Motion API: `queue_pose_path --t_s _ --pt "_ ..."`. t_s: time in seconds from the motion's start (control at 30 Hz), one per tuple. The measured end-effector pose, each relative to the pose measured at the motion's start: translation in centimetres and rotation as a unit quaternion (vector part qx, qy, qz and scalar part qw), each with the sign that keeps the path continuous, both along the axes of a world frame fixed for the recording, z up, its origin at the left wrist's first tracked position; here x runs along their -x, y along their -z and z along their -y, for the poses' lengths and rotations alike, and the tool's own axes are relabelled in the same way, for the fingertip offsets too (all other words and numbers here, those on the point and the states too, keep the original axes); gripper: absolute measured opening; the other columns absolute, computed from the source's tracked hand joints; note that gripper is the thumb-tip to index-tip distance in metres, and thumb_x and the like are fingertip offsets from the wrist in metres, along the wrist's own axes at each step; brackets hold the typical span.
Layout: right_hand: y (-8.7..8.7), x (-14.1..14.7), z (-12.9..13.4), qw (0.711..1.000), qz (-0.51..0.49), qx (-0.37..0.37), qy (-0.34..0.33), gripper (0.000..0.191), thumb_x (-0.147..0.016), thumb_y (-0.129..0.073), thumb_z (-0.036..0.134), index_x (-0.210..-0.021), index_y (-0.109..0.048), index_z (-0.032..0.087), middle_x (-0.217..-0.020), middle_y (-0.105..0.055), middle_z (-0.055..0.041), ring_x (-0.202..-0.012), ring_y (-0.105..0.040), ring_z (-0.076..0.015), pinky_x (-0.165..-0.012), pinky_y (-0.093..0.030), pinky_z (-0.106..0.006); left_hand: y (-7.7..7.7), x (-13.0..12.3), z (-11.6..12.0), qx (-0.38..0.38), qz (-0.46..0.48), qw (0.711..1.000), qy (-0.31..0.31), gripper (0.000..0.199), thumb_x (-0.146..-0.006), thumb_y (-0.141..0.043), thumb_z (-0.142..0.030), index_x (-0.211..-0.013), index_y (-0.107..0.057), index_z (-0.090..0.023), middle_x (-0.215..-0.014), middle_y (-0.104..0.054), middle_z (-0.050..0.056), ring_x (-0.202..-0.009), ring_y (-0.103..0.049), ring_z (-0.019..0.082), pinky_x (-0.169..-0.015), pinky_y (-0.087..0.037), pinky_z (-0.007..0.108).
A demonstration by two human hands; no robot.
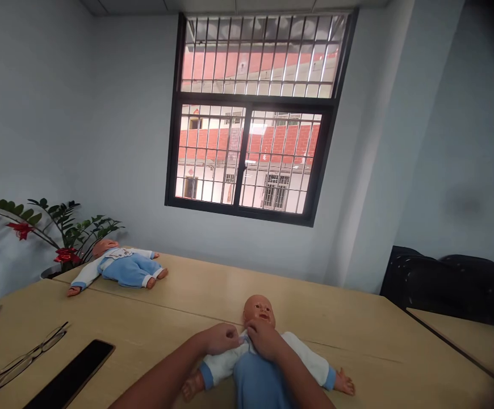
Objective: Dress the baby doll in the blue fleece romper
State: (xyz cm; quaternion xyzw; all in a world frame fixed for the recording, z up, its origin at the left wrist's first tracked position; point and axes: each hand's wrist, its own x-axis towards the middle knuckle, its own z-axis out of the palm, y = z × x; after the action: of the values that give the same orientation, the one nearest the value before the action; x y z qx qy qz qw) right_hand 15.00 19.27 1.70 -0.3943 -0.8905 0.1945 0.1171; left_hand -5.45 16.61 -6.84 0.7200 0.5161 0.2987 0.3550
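Note:
A baby doll [259, 380] in a blue and white outfit lies face up on the table, its head away from me and its arms spread to both sides. At the neck of its clothing, my left hand [221, 338] is closed, its fingertips pinching the collar's edge. My right hand [264, 339] sits just under the doll's chin with curled fingers on the same collar, covering part of the chest. The exact bit of cloth between the fingers is partly hidden by the hands.
A second doll [130, 268] in similar clothes lies at the table's far left, near a potted plant [66, 233]. Eyeglasses [28, 359] and a dark phone [72, 375] rest at the near left. Black chairs [451, 284] stand at the right, beyond the wooden table [336, 312].

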Motion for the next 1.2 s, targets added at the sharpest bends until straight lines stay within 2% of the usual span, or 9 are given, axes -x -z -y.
queue_pose_path --t_s 0.2,0.4,0.53,0.7,0.83,0.97,1.07,1.13,1.2 --pt "0.1 -0.2 -0.5 1.000 -0.008 0.002 0.021 0.034 -0.097 -0.043 0.019 -0.070 -0.063 0.018 -0.090 -0.075 -0.0067 -0.086 -0.064 -0.0193 -0.072 -0.037 -0.028 -1.4 1.9 5.0 -0.094 -0.034 0.994 0.043 0.052 -0.080 -0.068 -0.069 -0.072 -0.054 -0.020 -0.100 -0.058 0.002 -0.103 -0.050 0.021 -0.099 -0.040 0.032" --pt "0.5 0.2 -0.9 0.999 -0.037 0.000 0.021 0.030 -0.094 -0.047 0.021 -0.071 -0.065 0.019 -0.087 -0.074 -0.0068 -0.086 -0.064 -0.0210 -0.075 -0.040 -0.029 -0.6 3.4 11.1 -0.030 -0.113 0.990 0.075 0.070 -0.059 -0.087 -0.065 -0.110 -0.059 -0.025 -0.102 -0.055 -0.002 -0.093 -0.051 0.019 -0.085 -0.044 0.028" --pt "1.9 0.1 -0.6 0.996 -0.086 -0.015 0.033 0.027 -0.093 -0.048 0.024 -0.092 -0.074 0.019 -0.109 -0.076 -0.0094 -0.107 -0.065 -0.0242 -0.093 -0.043 -0.033 -0.6 2.3 13.8 -0.058 -0.088 0.993 0.043 0.069 -0.066 -0.082 -0.067 -0.114 -0.059 -0.025 -0.112 -0.060 0.001 -0.097 -0.054 0.021 -0.087 -0.044 0.029" --pt "3.5 -0.5 -0.3 0.976 -0.193 0.004 0.099 0.032 -0.091 -0.047 0.029 -0.102 -0.076 0.019 -0.117 -0.075 -0.0095 -0.115 -0.066 -0.0256 -0.099 -0.045 -0.035 -0.6 0.6 14.1 -0.058 -0.096 0.991 -0.078 0.055 -0.077 -0.074 -0.071 -0.100 -0.062 -0.023 -0.105 -0.065 0.001 -0.096 -0.056 0.021 -0.084 -0.042 0.030" --pt "3.1 -1.1 0.1 0.949 -0.224 0.004 0.223 0.035 -0.090 -0.043 0.026 -0.100 -0.075 0.019 -0.119 -0.075 -0.0103 -0.114 -0.067 -0.0257 -0.095 -0.048 -0.033 0.7 -0.5 14.1 -0.100 -0.132 0.971 -0.172 0.027 -0.096 -0.061 -0.049 -0.100 -0.062 -0.023 -0.101 -0.069 0.004 -0.094 -0.059 0.023 -0.087 -0.041 0.033" --pt "2.6 -1.6 0.6 0.937 -0.200 -0.032 0.283 0.034 -0.089 -0.040 0.022 -0.095 -0.073 0.020 -0.111 -0.076 -0.0114 -0.107 -0.069 -0.0256 -0.087 -0.049 -0.030 1.8 -1.0 14.1 -0.152 -0.170 0.957 -0.178 0.021 -0.100 -0.046 -0.029 -0.097 -0.065 -0.022 -0.100 -0.071 0.009 -0.095 -0.061 0.026 -0.091 -0.044 0.039" --pt "2.7 -1.7 0.9 0.948 -0.158 -0.041 0.274 0.032 -0.091 -0.040 0.021 -0.094 -0.072 0.021 -0.110 -0.077 -0.0108 -0.105 -0.069 -0.0252 -0.085 -0.048 -0.029 1.7 0.2 13.2 -0.199 -0.123 0.952 -0.198 0.033 -0.094 -0.061 -0.039 -0.123 -0.065 -0.024 -0.134 -0.063 0.013 -0.125 -0.054 0.032 -0.109 -0.040 0.046" --pt "3.0 -1.7 1.0 0.951 -0.140 -0.059 0.268 0.032 -0.091 -0.040 0.020 -0.093 -0.071 0.022 -0.113 -0.076 -0.0103 -0.107 -0.069 -0.0249 -0.087 -0.048 -0.029 1.4 1.4 12.3 -0.179 -0.060 0.968 -0.166 0.058 -0.087 -0.071 -0.045 -0.140 -0.056 -0.027 -0.148 -0.055 0.012 -0.135 -0.048 0.033 -0.115 -0.038 0.045" --pt "3.2 -1.7 1.0 0.952 -0.131 -0.072 0.267 0.031 -0.092 -0.039 0.020 -0.091 -0.070 0.023 -0.114 -0.076 -0.0096 -0.109 -0.068 -0.0247 -0.089 -0.048 -0.029 1.3 2.5 11.7 -0.122 -0.007 0.988 -0.098 0.061 -0.083 -0.075 -0.047 -0.137 -0.059 -0.025 -0.136 -0.063 0.011 -0.125 -0.056 0.030 -0.108 -0.044 0.042"
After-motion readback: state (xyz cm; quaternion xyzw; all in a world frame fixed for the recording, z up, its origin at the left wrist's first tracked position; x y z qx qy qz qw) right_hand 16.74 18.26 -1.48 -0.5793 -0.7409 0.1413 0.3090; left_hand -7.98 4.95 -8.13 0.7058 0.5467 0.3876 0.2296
